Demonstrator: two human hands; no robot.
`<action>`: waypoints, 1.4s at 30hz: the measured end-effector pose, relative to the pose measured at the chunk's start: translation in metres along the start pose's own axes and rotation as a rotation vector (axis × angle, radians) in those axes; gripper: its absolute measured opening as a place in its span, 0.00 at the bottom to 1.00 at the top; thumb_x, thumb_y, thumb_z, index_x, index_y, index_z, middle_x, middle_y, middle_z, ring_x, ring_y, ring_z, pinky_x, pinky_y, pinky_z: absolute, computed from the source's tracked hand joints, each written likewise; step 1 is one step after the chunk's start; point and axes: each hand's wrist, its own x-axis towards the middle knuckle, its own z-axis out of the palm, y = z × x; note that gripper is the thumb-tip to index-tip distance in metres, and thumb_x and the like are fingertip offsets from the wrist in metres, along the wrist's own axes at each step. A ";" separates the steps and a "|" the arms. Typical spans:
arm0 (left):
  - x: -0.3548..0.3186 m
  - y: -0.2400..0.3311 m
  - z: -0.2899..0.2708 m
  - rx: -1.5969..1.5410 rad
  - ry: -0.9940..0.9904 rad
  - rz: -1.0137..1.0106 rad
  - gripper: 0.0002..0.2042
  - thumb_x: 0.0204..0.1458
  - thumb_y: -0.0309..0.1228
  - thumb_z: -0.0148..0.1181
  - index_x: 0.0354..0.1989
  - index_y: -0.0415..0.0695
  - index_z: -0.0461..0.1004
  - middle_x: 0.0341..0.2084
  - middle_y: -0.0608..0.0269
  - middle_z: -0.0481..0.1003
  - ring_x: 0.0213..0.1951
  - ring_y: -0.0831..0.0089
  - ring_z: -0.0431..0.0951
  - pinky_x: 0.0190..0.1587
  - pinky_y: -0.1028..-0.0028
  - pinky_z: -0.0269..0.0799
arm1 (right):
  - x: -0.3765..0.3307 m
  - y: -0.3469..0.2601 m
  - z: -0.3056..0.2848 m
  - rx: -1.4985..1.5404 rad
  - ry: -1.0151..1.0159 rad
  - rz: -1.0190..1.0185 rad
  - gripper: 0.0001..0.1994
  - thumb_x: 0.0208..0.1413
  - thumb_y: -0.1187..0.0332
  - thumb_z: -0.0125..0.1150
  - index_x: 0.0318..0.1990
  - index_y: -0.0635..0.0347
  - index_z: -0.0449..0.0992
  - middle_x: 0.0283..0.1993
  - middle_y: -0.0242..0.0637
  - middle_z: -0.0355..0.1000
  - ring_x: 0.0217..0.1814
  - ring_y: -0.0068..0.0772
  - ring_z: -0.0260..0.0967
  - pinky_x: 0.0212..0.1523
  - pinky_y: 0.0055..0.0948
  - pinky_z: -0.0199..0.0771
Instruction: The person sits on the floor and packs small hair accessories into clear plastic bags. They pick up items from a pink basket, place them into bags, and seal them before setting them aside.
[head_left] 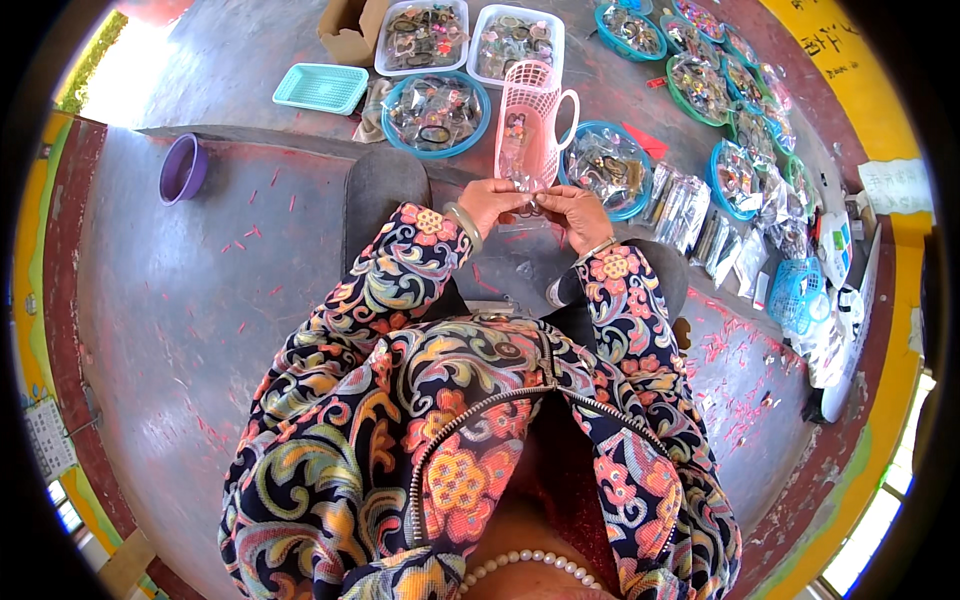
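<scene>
As I'm monitoring remotely, left hand (487,207) and right hand (581,214) are together pinching a clear packet (524,184).
Pink basket (549,140) is sitting at their twelve o'clock, blue basket (628,214) at two.

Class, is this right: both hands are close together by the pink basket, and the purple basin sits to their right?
No: the head view shows the purple basin to the left of the left hand and right hand, which are close together by the pink basket.
</scene>
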 end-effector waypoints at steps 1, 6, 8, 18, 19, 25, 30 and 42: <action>0.001 -0.002 -0.001 -0.047 0.021 0.031 0.09 0.44 0.27 0.58 0.33 0.37 0.72 0.26 0.65 0.73 0.28 0.79 0.73 0.26 0.81 0.67 | 0.000 0.000 0.001 -0.005 0.003 -0.006 0.07 0.42 0.72 0.61 0.32 0.62 0.75 0.27 0.30 0.72 0.26 0.17 0.66 0.29 0.15 0.62; 0.000 -0.002 0.001 -0.074 -0.003 0.053 0.11 0.47 0.26 0.55 0.38 0.34 0.69 0.31 0.61 0.73 0.30 0.75 0.74 0.31 0.80 0.71 | 0.002 0.003 0.000 -0.011 0.007 -0.028 0.07 0.42 0.71 0.62 0.31 0.62 0.75 0.26 0.30 0.72 0.26 0.16 0.65 0.28 0.14 0.60; 0.000 -0.002 0.000 -0.070 -0.045 0.062 0.12 0.48 0.27 0.54 0.40 0.34 0.69 0.32 0.61 0.73 0.31 0.74 0.75 0.32 0.79 0.71 | 0.001 0.005 0.004 -0.029 0.000 -0.049 0.08 0.42 0.71 0.62 0.31 0.62 0.75 0.26 0.30 0.72 0.26 0.16 0.65 0.28 0.14 0.60; 0.007 -0.006 -0.007 0.151 -0.008 0.046 0.10 0.47 0.25 0.54 0.37 0.34 0.70 0.27 0.60 0.74 0.29 0.73 0.75 0.33 0.78 0.73 | 0.002 0.002 0.014 -0.137 -0.003 -0.121 0.07 0.44 0.70 0.61 0.32 0.61 0.74 0.26 0.27 0.70 0.24 0.14 0.60 0.26 0.14 0.58; 0.007 -0.006 -0.008 0.199 -0.012 0.054 0.10 0.47 0.25 0.54 0.37 0.34 0.70 0.27 0.60 0.74 0.28 0.73 0.75 0.33 0.77 0.73 | 0.002 0.000 0.017 -0.131 -0.009 -0.134 0.07 0.44 0.70 0.61 0.31 0.61 0.74 0.25 0.26 0.69 0.24 0.14 0.59 0.26 0.14 0.58; -0.006 0.008 0.005 0.120 -0.086 -0.021 0.10 0.47 0.25 0.54 0.37 0.34 0.69 0.31 0.59 0.73 0.33 0.73 0.75 0.38 0.77 0.71 | 0.001 0.005 0.012 -0.037 0.064 -0.152 0.07 0.46 0.69 0.60 0.30 0.63 0.75 0.24 0.27 0.70 0.23 0.15 0.60 0.26 0.14 0.58; 0.000 -0.002 0.000 -0.026 -0.133 -0.066 0.09 0.47 0.24 0.54 0.36 0.33 0.69 0.33 0.58 0.72 0.36 0.72 0.74 0.41 0.76 0.71 | -0.002 -0.001 0.016 0.027 0.092 -0.167 0.08 0.45 0.68 0.61 0.30 0.63 0.75 0.25 0.27 0.70 0.23 0.15 0.60 0.26 0.15 0.59; -0.001 -0.001 0.004 -0.086 -0.191 -0.028 0.10 0.47 0.23 0.52 0.38 0.30 0.68 0.35 0.56 0.72 0.36 0.69 0.74 0.43 0.75 0.71 | 0.002 0.005 0.012 0.193 0.088 -0.157 0.09 0.45 0.66 0.60 0.30 0.62 0.75 0.24 0.29 0.70 0.25 0.18 0.62 0.29 0.18 0.60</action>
